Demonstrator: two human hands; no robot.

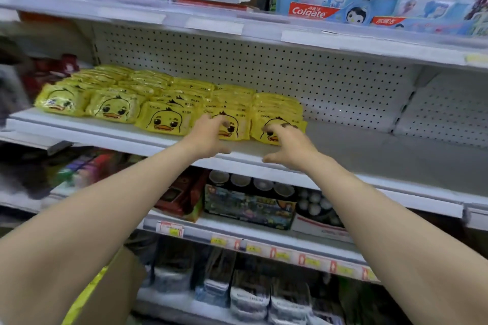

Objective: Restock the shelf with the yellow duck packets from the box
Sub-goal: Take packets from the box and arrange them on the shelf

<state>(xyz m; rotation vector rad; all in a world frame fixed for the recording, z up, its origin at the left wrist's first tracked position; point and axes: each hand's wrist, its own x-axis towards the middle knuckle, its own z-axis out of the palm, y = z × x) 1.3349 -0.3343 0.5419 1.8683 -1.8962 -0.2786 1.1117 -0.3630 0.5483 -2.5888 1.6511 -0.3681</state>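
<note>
Up on the middle shelf (pixel 369 155) the yellow duck packets (pixel 163 121) lie in five rows running front to back, filling the left part of the board, while the stretch to the right of them is bare white. Both bare arms reach up to the two rows furthest right. The left hand (pixel 208 137) has its bent fingers (pixel 224 124) on the front packet of the fourth row. The right hand (pixel 287 145) has its fingers on the front packet of the fifth row (pixel 277 113), at the end of the line. Each grip is apart (the thumbs sit low by the shelf edge, well away from the fingers), so the fingertips rest on the wrappers rather than pinch them.

A white pegboard (pixel 290 68) backs the shelf. Toothpaste packs (pixel 311 12) stand on the shelf above. Down at the lower left, under the left forearm, is the brown cardboard box (pixel 118 280), with a strip of yellow showing beside it; motion blur hides what that yellow is.
</note>
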